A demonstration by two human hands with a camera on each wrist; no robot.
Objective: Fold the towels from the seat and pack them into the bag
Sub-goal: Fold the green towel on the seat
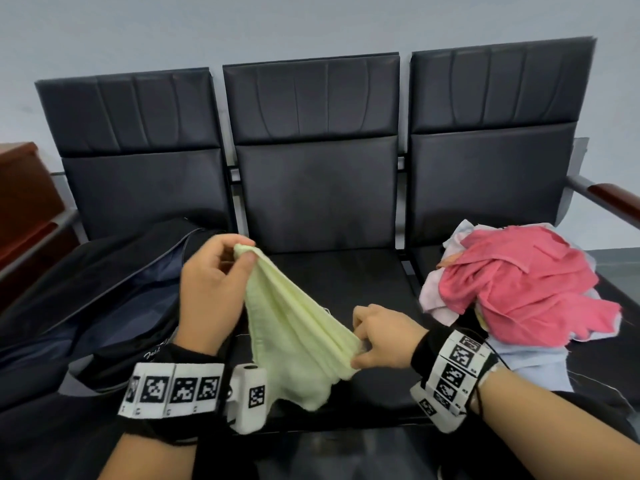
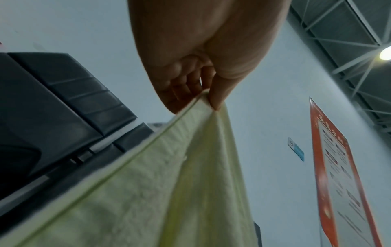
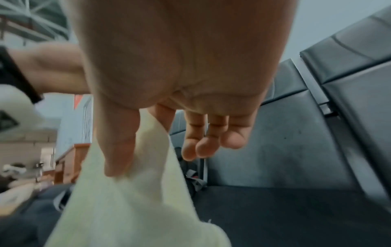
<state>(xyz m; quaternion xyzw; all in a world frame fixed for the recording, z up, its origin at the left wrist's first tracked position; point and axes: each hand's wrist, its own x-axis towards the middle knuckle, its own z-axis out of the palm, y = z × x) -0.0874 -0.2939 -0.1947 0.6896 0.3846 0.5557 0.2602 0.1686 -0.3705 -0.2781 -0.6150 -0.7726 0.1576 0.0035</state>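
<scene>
A pale yellow towel (image 1: pixel 294 334) hangs stretched between my two hands above the middle seat (image 1: pixel 346 271). My left hand (image 1: pixel 239 252) pinches its upper corner between thumb and fingers; the left wrist view shows the same left hand (image 2: pixel 208 98) pinching the yellow towel (image 2: pixel 148 192). My right hand (image 1: pixel 360 355) pinches the lower corner, lower and to the right. In the right wrist view that right hand (image 3: pixel 135 150) holds the yellow towel (image 3: pixel 127 200) between thumb and forefinger, the other fingers loose. A dark open bag (image 1: pixel 104 289) lies on the left seat.
A heap of towels (image 1: pixel 519 285), pink on top with white and light blue beneath, fills the right seat. Three black seat backs (image 1: pixel 311 133) stand behind. A wooden armrest (image 1: pixel 616 199) juts out at the right, wooden furniture (image 1: pixel 24 202) at the left.
</scene>
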